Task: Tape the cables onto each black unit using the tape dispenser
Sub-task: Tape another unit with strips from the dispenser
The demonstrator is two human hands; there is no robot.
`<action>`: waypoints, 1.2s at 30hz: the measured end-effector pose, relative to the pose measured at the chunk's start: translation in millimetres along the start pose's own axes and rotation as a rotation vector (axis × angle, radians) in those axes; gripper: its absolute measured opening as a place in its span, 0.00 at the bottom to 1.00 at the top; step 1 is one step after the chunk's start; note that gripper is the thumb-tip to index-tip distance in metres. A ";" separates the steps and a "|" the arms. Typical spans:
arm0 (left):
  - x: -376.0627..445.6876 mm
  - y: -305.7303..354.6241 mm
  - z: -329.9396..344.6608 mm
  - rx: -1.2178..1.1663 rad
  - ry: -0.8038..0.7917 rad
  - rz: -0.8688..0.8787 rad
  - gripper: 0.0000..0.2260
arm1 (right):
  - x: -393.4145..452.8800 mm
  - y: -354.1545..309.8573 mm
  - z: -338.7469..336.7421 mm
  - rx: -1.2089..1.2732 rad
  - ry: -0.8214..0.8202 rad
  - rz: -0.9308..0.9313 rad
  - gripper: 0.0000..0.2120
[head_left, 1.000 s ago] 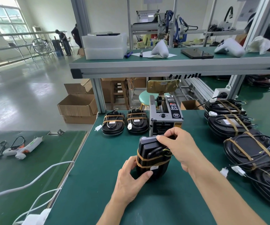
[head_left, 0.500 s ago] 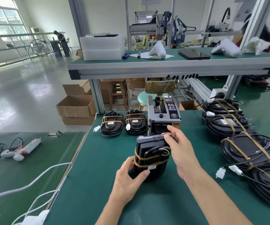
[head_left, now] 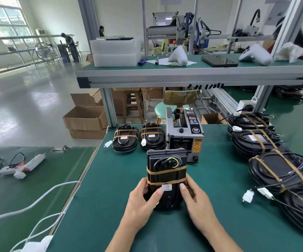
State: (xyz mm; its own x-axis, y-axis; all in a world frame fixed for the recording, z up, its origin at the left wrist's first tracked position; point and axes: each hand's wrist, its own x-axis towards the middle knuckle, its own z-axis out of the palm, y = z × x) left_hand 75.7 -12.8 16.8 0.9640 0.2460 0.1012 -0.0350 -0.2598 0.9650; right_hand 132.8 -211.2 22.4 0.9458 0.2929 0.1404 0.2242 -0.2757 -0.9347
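Black plastic unit (head_left: 166, 171) with coiled cable, two tan tape bands: on green mat (head_left: 110, 179), just before grey tape dispenser (head_left: 183, 135) | left hand (head_left: 141, 202): grips its near-left edge, thumb on top | right hand (head_left: 196, 200): grips near-right edge, thumb on top | two taped black units (head_left: 138, 139): left of dispenser

Black units, tan tape, green bench

The black unit (head_left: 166, 171) carries two tan tape bands (head_left: 166, 170), a white label (head_left: 167, 187) and blue, yellow and green wire ends (head_left: 176, 160). The bench mat (head_left: 110, 179) is dark green. The tape dispenser (head_left: 183, 135) is grey with a black panel and a yellow caution sticker. Connectors (head_left: 248, 196) are white. The glue gun (head_left: 22, 165) is white with orange.
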 end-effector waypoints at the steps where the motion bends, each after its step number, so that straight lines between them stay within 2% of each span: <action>1: -0.5 0.2 0.1 -0.009 -0.004 -0.002 0.15 | -0.2 -0.1 -0.4 0.002 0.000 -0.008 0.21; 6: -3.6 3.7 -0.7 -0.106 0.004 -0.043 0.20 | -2.1 1.5 -0.4 -0.018 -0.031 -0.017 0.25; 10: -5.8 4.4 -4.0 -0.234 0.002 -0.081 0.17 | -1.9 -2.5 -0.4 -0.108 -0.136 -0.040 0.31; 17: -4.2 11.7 -12.8 -0.371 -0.042 -0.118 0.21 | -0.5 -1.6 -3.3 -0.073 -0.089 -0.044 0.26; 21: 2.0 8.4 -21.7 -0.545 -0.002 -0.166 0.22 | -1.4 -8.0 -5.3 -0.124 -0.166 -0.085 0.34; 22: 4.2 8.5 -24.5 -0.575 0.031 -0.184 0.21 | -0.6 -8.0 -5.3 -0.114 -0.172 -0.074 0.33; 24: 13.3 11.2 -32.8 -0.603 0.095 -0.217 0.19 | 0.6 -9.0 -5.8 -0.112 -0.175 -0.058 0.24; 28: 56.3 31.0 -60.2 -0.576 0.130 -0.315 0.21 | -1.6 -13.3 -7.1 -0.128 -0.188 -0.024 0.20; 31: 105.3 47.5 -75.9 -0.459 0.094 -0.404 0.20 | -2.3 -17.7 -6.3 -0.079 -0.190 0.014 0.13; 36: 180.1 60.2 -77.0 -0.244 -0.006 -0.506 0.18 | -2.0 -17.0 -5.4 -0.040 -0.166 0.029 0.12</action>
State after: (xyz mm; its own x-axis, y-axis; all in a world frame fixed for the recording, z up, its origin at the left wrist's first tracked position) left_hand 226.9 87.8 111.8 0.8780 0.2785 -0.3894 0.3727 0.1127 0.9211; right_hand 128.3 -212.1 39.7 0.9009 0.4306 0.0545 0.2094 -0.3212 -0.9236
